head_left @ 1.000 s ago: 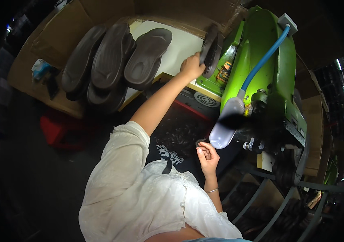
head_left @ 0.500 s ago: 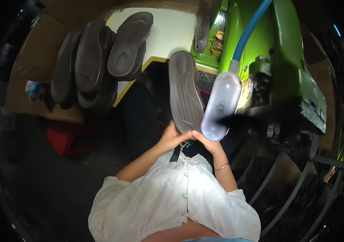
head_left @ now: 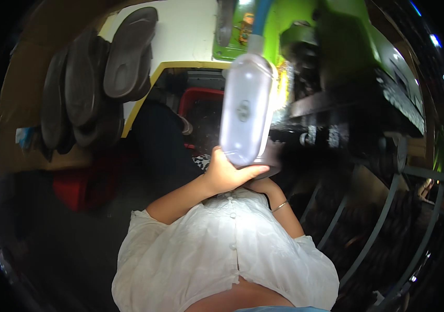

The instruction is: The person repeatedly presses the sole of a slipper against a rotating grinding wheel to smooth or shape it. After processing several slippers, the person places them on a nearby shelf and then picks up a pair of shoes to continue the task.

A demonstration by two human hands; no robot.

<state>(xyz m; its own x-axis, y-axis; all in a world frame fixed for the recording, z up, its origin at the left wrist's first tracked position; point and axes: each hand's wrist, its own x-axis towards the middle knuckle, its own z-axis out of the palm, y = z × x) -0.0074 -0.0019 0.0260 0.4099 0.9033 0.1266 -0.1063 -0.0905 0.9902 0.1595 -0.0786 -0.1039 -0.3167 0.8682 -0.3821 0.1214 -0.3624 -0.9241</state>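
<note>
Head view, looking down over the person's white buttoned shirt (head_left: 222,249). The left hand (head_left: 227,171) is raised in front of the chest with its fingers curled around the lower end of a dark shoe sole (head_left: 269,156), gripping it from the left side and beneath. The right hand (head_left: 258,183) lies just below and behind the left, largely hidden by it; its wrist carries a thin bracelet (head_left: 280,206), and whether its fingers are clenched or loose cannot be told. The sole is held up near the middle of the picture and is mostly covered by a translucent, pale lilac guard (head_left: 246,109), an elongated rounded shell that hangs directly in front of it, so that only the sole's dark lower edge shows beside the guard's bottom rim. A blue hose (head_left: 261,15) enters the top of the guard. Behind and to the right stands a green machine (head_left: 336,41) with dark metal parts below its body. On the left, a row of dark grey shoe soles (head_left: 97,83) leans overlapping against a white work surface (head_left: 191,36) edged in yellow. Beneath that edge a red crate (head_left: 201,99) shows in shadow, and a second red object (head_left: 79,187) lies lower on the left, near the dark floor. Curved metal bars (head_left: 383,223) run along the lower right.
</note>
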